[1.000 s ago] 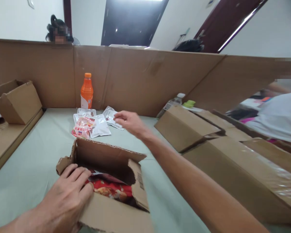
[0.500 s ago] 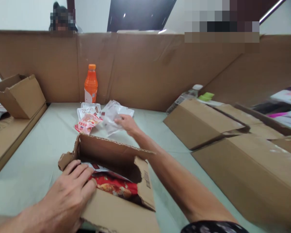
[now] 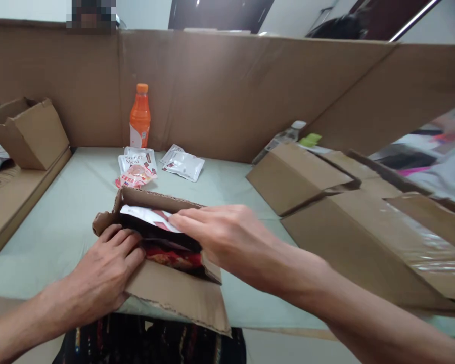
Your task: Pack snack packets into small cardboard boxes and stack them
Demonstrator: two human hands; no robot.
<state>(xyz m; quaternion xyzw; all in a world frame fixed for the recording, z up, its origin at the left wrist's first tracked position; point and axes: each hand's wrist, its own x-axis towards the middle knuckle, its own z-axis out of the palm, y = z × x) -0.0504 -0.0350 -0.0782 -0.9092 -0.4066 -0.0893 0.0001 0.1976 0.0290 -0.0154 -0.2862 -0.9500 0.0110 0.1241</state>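
Note:
An open cardboard box lies in front of me on the pale green table. My left hand grips its left edge, fingers curled over the rim into the opening. In my right hand is a white food pouch, pinched at its right end and partly inside the box along the far wall. A red food packet lies inside, nearer to me. Beyond the box are a "Super Meal" pouch, a pink-and-red snack packet and white pouches.
An orange drink bottle stands against the tall cardboard wall. At left, a small open box sits on a flat carton. Cartons fill the right side, with a clear bottle behind them. People are partly visible past the wall.
My right hand has come back from the far pouches with a white pouch, bringing it into the box. My left hand stays on the box edge. The view has tilted down.

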